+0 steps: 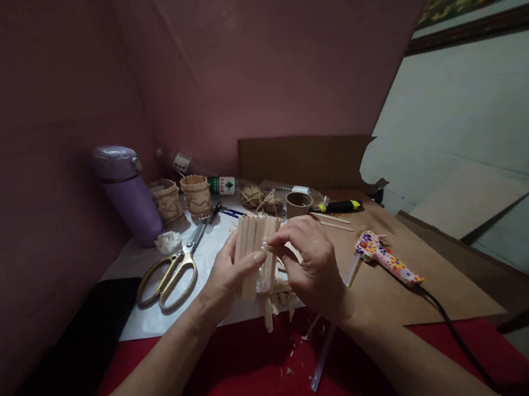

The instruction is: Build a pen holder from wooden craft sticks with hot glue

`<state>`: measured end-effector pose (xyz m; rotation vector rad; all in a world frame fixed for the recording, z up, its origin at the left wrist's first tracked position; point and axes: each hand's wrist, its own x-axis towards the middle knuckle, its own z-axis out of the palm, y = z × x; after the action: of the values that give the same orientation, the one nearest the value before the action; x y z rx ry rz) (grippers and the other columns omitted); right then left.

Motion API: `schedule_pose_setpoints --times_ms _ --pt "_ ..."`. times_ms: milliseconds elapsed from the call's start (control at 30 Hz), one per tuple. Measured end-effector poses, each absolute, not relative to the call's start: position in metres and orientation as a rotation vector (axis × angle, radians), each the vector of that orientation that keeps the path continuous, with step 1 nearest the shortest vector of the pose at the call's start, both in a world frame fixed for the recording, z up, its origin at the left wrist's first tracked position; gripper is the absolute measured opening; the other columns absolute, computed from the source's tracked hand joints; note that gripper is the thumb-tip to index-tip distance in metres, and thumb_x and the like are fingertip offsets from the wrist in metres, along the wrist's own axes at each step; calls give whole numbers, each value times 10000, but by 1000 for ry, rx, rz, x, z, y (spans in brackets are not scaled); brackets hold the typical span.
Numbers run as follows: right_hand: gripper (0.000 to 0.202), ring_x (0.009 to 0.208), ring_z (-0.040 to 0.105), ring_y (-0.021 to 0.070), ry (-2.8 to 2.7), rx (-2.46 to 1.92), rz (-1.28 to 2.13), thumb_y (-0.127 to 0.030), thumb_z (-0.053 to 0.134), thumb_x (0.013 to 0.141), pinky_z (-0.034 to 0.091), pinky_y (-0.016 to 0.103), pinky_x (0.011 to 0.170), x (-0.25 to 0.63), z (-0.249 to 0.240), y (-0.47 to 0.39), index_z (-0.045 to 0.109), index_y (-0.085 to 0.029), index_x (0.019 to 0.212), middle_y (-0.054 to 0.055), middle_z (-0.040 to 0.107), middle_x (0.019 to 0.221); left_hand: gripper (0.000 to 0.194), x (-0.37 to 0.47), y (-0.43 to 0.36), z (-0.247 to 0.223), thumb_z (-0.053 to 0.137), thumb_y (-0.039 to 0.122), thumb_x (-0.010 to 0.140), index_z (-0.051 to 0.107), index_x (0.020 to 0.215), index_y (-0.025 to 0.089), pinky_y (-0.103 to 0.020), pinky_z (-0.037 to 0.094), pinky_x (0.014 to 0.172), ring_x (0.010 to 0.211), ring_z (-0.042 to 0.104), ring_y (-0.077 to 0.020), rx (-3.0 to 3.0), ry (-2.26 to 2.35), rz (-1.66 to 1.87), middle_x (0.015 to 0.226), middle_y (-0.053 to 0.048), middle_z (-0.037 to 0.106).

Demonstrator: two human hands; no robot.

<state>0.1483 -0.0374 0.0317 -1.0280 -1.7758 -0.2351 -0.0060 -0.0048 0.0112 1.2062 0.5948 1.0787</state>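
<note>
A piece made of flat wooden craft sticks (252, 235) is held up over the table's near edge, tilted. My left hand (229, 275) grips it from the left, thumb lying across its face. My right hand (309, 261) is closed in a pinch at the piece's right side, where a clear, shiny bit that looks like glue shows by the fingertips. What exactly the pinch holds is too small to tell. More craft sticks (282, 300) lie just below and behind the piece, partly hidden by it and my right hand.
Gold-handled scissors (176, 277), a purple bottle (130, 200) and two decorated wooden cups (197, 197) stand or lie left. Rightward are a flower-patterned glue gun (389, 258) with its cord, a yellow-black cutter (341, 206) and a brown cup (298, 203). A clear glue stick (323, 357) rests on red cloth.
</note>
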Motion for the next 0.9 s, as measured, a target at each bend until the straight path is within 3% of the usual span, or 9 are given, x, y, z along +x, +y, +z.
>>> schedule_pose_setpoints --times_ms 200,400,633,733,900 --pt "133 861 492 253 -1955 -1053 -675 -148 467 888 393 402 795 147 32 -33 565 -177 803 94 601 807 527 -7 -1 6 758 362 735 557 1196 206 -304 483 790 915 596 -197 1259 650 1098 1049 -60 635" --pt "112 841 486 255 -1937 -1019 -763 -140 458 851 386 419 824 148 28 -31 523 -184 771 95 564 774 520 -2 -7 9 766 363 712 588 1162 172 -263 497 713 840 613 -172 1148 620 1070 1005 -61 657" --pt "98 845 516 217 -2013 -781 -479 -124 440 839 395 412 844 135 23 -50 468 -213 810 42 565 780 372 -7 -4 18 724 367 732 593 1012 161 -228 479 512 572 590 -129 811 669 1139 720 -2 642" --pt "119 810 501 200 -1886 -871 -295 -105 417 855 400 383 788 135 25 -52 435 -214 812 42 554 795 354 -10 -3 22 730 351 716 598 979 155 -231 489 504 563 593 -132 788 627 1136 703 -7 642" --pt "161 761 492 209 -1769 -1142 -173 -224 348 964 408 355 695 146 23 -40 432 -214 827 60 549 801 402 -8 -5 20 711 380 731 609 1041 145 -307 548 595 645 643 -186 858 614 1100 774 -54 673"
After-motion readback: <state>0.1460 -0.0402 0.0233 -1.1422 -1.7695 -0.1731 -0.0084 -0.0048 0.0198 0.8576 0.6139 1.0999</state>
